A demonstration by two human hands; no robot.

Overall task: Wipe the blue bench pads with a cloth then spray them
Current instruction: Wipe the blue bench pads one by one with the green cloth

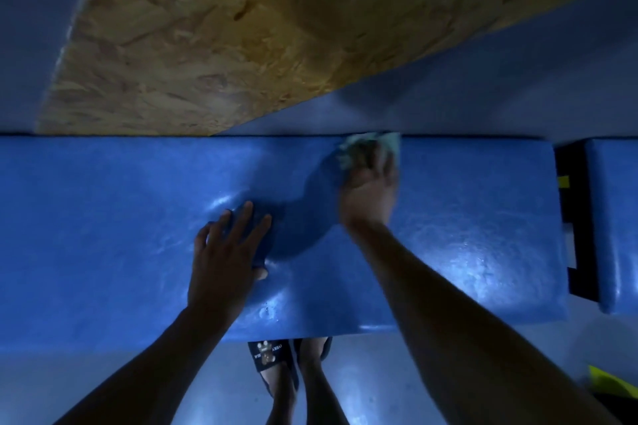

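Observation:
A long shiny blue bench pad (pixel 121 217) runs across the head view. My left hand (pixel 226 252) rests flat on its middle with fingers spread and straight. My right hand (pixel 371 190) presses a pale green cloth (pixel 371 147) against the pad's far edge; the hand is blurred and its fingers curl over the bunched cloth. A second blue pad (pixel 616 217) shows at the far right, past a black gap. No spray bottle is in view.
An OSB wood panel (pixel 207 34) slants up behind the bench against a grey wall. A black frame part (pixel 573 217) with a yellow mark separates the pads. My feet in dark slippers (pixel 272 366) stand on the grey floor below. Something yellow (pixel 607 381) lies at lower right.

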